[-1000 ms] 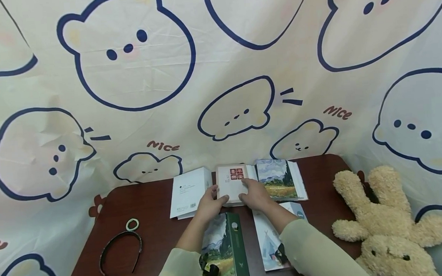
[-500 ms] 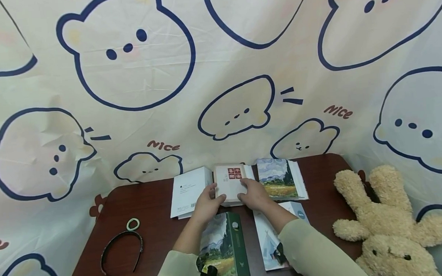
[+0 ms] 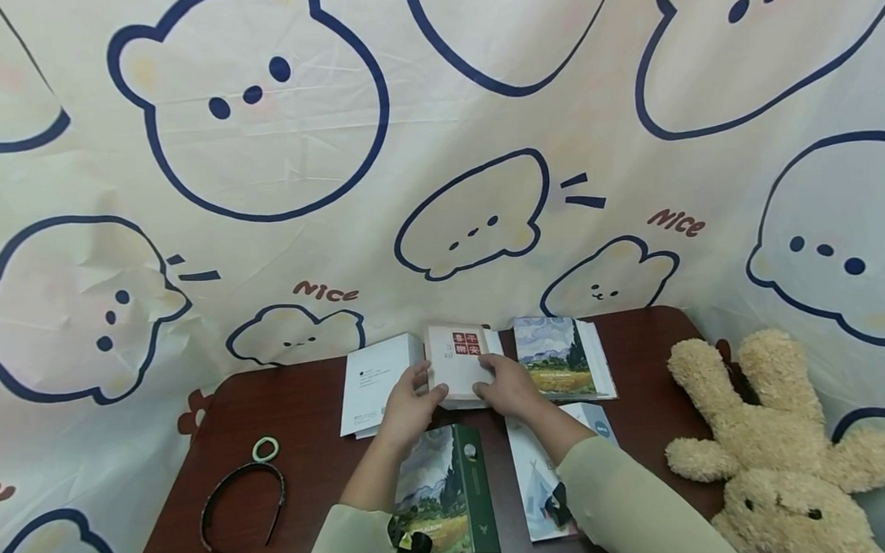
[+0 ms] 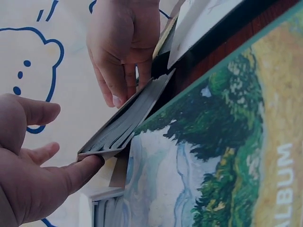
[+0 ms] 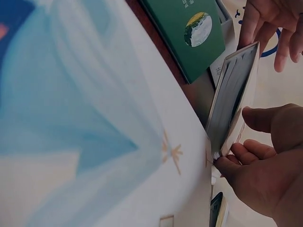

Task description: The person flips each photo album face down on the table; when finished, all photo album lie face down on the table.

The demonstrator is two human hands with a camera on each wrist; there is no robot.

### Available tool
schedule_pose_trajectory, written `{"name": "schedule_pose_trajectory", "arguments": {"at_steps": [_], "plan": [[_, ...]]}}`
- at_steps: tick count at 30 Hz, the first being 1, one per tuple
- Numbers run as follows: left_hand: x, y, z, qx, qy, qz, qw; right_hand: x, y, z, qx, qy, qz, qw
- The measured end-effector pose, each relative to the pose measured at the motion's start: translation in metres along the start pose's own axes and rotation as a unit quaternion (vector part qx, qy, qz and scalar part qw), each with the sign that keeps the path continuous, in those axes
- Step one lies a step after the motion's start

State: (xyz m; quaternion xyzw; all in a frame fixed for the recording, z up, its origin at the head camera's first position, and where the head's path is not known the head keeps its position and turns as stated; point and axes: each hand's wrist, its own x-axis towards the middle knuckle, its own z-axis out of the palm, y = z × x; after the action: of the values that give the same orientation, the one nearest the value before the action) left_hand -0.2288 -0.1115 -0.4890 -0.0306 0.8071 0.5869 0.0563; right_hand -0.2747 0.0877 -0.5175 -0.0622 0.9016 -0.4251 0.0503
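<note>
A thick white book with a red four-square print (image 3: 458, 367) is being held between the two hands. It is being pinched near its right edge by the right hand (image 3: 510, 386), while its near left corner is being touched by a finger of the left hand (image 3: 407, 404), whose other digits are being held loose and spread. Whether its weight is being borne from below cannot be told.

Just left of the left hand, a plain white book with small print (image 3: 380, 380) is being seen. Just beyond the right hand, a landscape-painted book with white pages (image 3: 552, 354) is lying. Between the forearms, a green-spined album with a landscape cover (image 3: 438, 485) is being displayed, and a white book with a blue tent picture (image 3: 532, 481) is being partly covered by the right sleeve.

Well left of the hands, a thin dark headband (image 3: 205, 514) and a pale green ring (image 3: 255, 450) are being carried by the reddish-brown wooden bench (image 3: 316, 450); well right, a cream plush toy (image 3: 766, 435) is lying.
</note>
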Motion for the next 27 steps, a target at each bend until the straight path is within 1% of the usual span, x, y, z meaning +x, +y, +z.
{"name": "schedule_pose_trajectory", "arguments": {"at_steps": [7,14,17,22,27], "plan": [[0.000,0.002,-0.004,-0.011,0.005,0.000,0.9999,0.001,0.001,0.001,0.031,-0.002,0.016,0.9994],[-0.002,0.008,-0.007,-0.007,0.017,0.008,0.9998,0.002,0.000,0.002,0.061,-0.005,0.028,0.9977],[-0.002,0.010,-0.008,-0.010,0.022,0.016,0.9996,0.003,-0.001,0.002,0.088,-0.006,0.031,0.9957],[-0.003,0.013,-0.011,-0.029,0.024,0.027,0.9989,0.003,-0.002,0.003,0.139,-0.009,0.033,0.9897],[-0.004,0.016,-0.012,-0.031,0.026,0.033,0.9986,0.002,-0.002,0.003,0.169,-0.012,0.031,0.9851]]}}
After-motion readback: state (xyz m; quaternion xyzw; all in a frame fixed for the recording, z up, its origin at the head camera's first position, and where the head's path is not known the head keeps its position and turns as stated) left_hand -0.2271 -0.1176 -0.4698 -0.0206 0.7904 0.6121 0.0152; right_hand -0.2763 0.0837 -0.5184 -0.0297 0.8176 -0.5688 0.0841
